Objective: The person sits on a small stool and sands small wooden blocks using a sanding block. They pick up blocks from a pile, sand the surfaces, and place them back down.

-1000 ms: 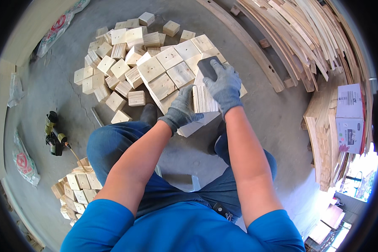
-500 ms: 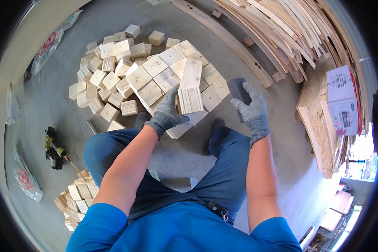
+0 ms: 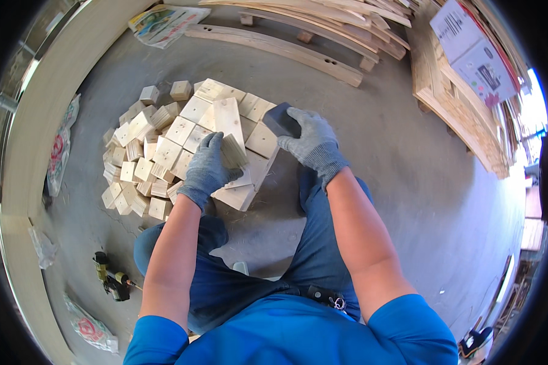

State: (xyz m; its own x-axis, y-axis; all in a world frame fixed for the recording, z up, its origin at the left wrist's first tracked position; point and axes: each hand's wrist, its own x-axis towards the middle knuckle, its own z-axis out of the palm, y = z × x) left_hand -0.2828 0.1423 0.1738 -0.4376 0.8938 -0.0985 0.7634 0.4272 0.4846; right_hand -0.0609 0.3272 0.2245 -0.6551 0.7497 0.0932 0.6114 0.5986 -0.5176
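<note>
In a grey knit glove, my left hand [image 3: 204, 169] grips the near end of a pale wooden block [image 3: 228, 118]. The block lies on a platform of square-ended wooden blocks [image 3: 179, 131] fitted close together, its layered end turned toward me. My right hand [image 3: 313, 139], gloved alike, is closed round a dark grey sanding block [image 3: 281, 120]. That sanding block is held just right of the platform, apart from the wooden block. Its underside is hidden.
Loose wooden blocks [image 3: 141, 170] are heaped left of the platform. A black-and-yellow tool [image 3: 111, 281] lies on the floor at the left. Long boards [image 3: 310, 21] are stacked at the back, and a printed carton [image 3: 476, 55] sits on lumber [image 3: 444, 91] at the right.
The view has turned, shifting the surroundings. My right hand has brought the dark sanding block closer to the wooden block. My left hand still grips the wooden block, now tilted differently.
</note>
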